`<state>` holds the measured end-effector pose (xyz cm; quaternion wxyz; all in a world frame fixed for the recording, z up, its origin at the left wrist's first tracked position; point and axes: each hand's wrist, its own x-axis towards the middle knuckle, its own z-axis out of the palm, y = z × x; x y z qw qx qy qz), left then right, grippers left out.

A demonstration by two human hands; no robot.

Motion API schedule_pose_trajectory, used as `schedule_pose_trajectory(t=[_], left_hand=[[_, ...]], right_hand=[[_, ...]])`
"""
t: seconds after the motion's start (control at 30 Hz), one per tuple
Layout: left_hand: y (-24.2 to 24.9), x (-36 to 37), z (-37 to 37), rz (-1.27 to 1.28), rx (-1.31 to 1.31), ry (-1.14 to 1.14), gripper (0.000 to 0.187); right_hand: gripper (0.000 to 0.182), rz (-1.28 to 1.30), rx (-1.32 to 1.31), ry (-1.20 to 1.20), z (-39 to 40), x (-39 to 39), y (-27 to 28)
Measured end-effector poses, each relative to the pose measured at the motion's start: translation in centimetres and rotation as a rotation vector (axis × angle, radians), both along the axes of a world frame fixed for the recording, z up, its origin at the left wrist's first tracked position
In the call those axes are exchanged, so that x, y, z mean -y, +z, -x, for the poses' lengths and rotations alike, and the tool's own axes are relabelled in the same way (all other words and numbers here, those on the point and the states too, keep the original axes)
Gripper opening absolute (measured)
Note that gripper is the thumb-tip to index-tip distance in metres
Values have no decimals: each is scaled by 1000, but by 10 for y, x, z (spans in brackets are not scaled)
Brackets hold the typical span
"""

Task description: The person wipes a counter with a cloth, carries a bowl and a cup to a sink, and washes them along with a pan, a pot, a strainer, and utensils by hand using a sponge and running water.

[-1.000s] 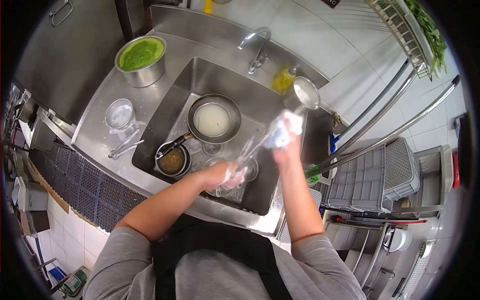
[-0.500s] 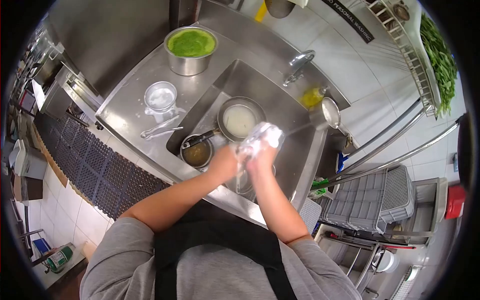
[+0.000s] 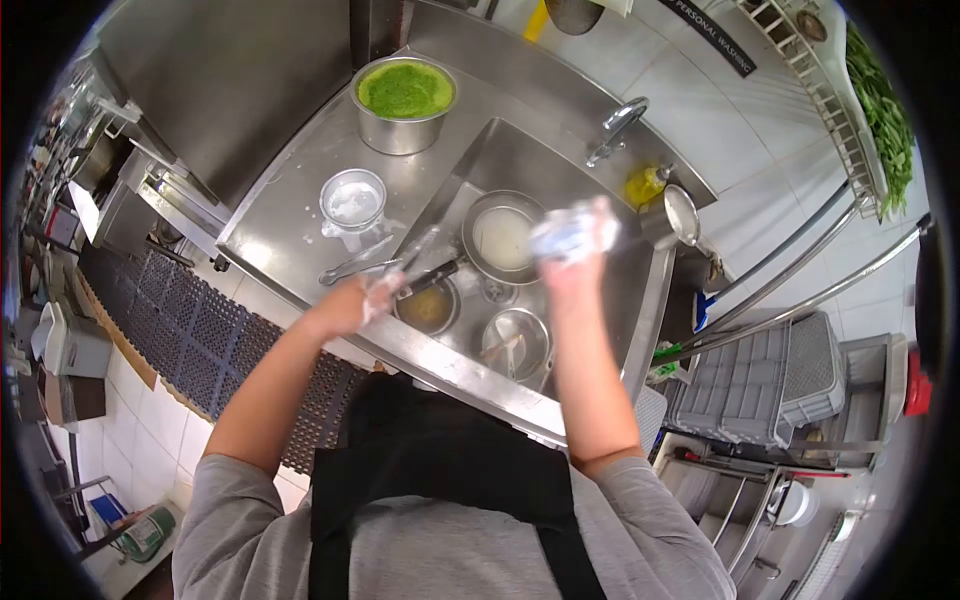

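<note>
My left hand (image 3: 362,305) is closed, with suds on its fingers, over the sink's left edge. From it extends a long, pale, shiny utensil (image 3: 421,250), too blurred to name. Above the sink (image 3: 640,300), my right hand (image 3: 578,265) grips a sponge (image 3: 572,232) covered in white foam; motion smears it. Between the hands, a frying pan (image 3: 503,238) with cloudy water sits in the sink. Below its dark handle is a small pan (image 3: 428,305) with brownish liquid. A round metal pan (image 3: 516,344) with a utensil in it stands nearer to me.
Left of the basin are a foamy metal bowl (image 3: 353,200), tongs (image 3: 358,268) and a large pot (image 3: 402,115) with green contents. A faucet (image 3: 618,130), yellow soap bottle (image 3: 645,185) and saucepan (image 3: 670,218) line the right side. Grey crates (image 3: 735,385) stand further right.
My hands have moved apart from together over the sink. The left has gone left with the shiny utensil; the right has moved right and up with the foamy sponge.
</note>
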<state>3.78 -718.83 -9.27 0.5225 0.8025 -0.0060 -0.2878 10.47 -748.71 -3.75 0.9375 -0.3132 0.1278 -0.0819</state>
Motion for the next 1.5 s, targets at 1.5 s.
schedule_pose_trajectory(t=[1.5], left_hand=[[-149, 325, -16, 21, 379, -350, 35]], right_hand=[[35, 2442, -681, 395, -203, 432, -107]])
